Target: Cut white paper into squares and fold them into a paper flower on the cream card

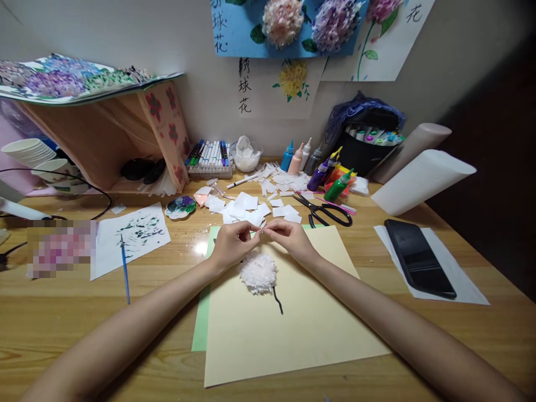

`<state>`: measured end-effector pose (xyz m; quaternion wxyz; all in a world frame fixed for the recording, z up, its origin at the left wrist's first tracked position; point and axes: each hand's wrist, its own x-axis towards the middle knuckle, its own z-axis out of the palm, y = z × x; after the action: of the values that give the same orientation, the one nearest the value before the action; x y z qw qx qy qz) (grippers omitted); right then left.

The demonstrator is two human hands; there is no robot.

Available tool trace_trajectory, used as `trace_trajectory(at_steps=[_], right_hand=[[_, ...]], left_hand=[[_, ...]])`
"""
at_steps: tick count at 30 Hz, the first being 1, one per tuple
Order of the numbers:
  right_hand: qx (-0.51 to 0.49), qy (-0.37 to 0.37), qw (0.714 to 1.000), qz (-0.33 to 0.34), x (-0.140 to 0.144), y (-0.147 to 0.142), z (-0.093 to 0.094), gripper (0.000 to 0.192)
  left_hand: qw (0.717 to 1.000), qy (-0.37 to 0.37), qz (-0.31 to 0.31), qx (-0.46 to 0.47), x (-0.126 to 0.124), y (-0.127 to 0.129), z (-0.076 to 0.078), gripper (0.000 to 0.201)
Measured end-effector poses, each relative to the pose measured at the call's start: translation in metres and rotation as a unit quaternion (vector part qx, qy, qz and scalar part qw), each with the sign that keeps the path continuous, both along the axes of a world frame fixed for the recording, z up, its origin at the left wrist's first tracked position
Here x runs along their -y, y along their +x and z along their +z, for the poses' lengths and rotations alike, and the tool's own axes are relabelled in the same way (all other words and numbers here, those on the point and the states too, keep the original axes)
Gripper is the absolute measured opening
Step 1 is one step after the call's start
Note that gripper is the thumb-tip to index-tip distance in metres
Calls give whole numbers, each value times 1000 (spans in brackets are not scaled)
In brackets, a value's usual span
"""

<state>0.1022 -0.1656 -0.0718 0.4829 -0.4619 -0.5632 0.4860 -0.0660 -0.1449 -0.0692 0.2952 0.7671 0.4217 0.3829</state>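
Wooden bench (62,329) carries a cream sheet (293,329) with a white tissue flower (258,272) on it. Just above the flower, left hand (232,244) and right hand (291,237) meet, fingers pinched on a small tissue piece (262,227).

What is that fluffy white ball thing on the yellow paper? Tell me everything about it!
The fluffy white ball looks like a flower head built from many small crumpled pieces of thin white paper, packed into a round, ruffled clump. It lies flat on the pale yellow sheet, with a thin dark curved stem line running out below it. The left hand and right hand pinch a tiny white piece just above it.
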Motion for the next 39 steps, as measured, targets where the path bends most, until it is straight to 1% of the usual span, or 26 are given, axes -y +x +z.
trace_trajectory(at_steps=[5, 13, 30, 39], right_hand=[[-14, -5, 1000, 11, 0, 0, 0, 16], [-7, -2, 1000, 11, 0, 0, 1, 17], [-6, -10, 1000, 12, -1, 1, 3, 13], [-8, -9, 1000, 8, -1, 2, 1, 17]], left_hand=[[1000, 6, 0, -1, 0, 0, 0, 18], [1000, 4, -8, 0, 0, -1, -2, 21], [1000, 5, -13, 1, 0, -1, -2, 16], [1000, -4, -27, 1, 0, 0, 2, 17]])
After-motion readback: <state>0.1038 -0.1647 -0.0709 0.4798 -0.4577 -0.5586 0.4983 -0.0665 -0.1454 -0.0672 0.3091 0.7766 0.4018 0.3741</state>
